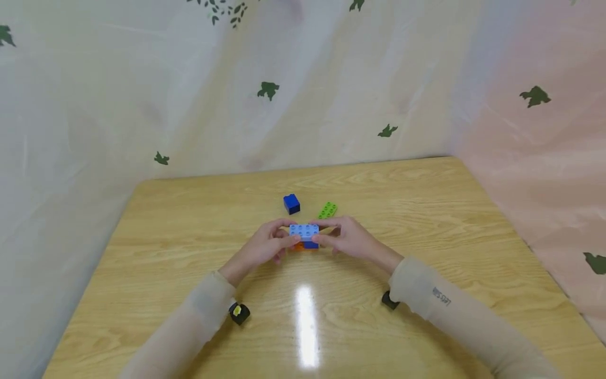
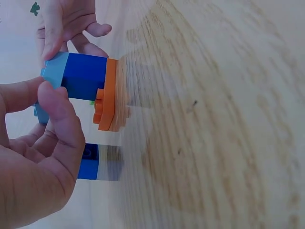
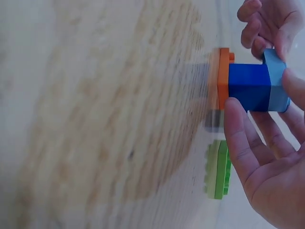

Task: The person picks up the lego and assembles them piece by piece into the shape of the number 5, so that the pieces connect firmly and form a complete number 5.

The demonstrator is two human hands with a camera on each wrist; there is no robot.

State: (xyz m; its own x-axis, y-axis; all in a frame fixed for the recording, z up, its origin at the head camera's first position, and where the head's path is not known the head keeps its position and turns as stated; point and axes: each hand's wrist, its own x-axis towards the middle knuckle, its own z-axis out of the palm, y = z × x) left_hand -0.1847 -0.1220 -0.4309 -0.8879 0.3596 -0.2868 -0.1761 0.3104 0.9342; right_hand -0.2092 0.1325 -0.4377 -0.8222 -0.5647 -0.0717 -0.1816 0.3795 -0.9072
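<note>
The left hand (image 1: 265, 245) and the right hand (image 1: 352, 239), two in all, are pinching one light blue brick (image 1: 304, 230) between thumb and fingers, each at its own end, above the orange plate (image 2: 110, 90). Five building pieces are showing: one light blue brick, two dark blue bricks, one orange plate and one green plate. The orange plate is resting on the table (image 1: 189, 221); one dark blue brick (image 2: 86, 76) is sitting on its right part, directly beneath the light blue brick, which is presenting eight studs. The second dark blue brick (image 1: 292, 204) is lying beyond the orange plate, and the green plate (image 1: 327, 210) beyond it and to its right. In the head view the upper bricks are hiding most of the orange plate; in the left wrist view the stack is covering nearly all of the green plate. Both sleeves (image 1: 437, 289) are running out of frame.
</note>
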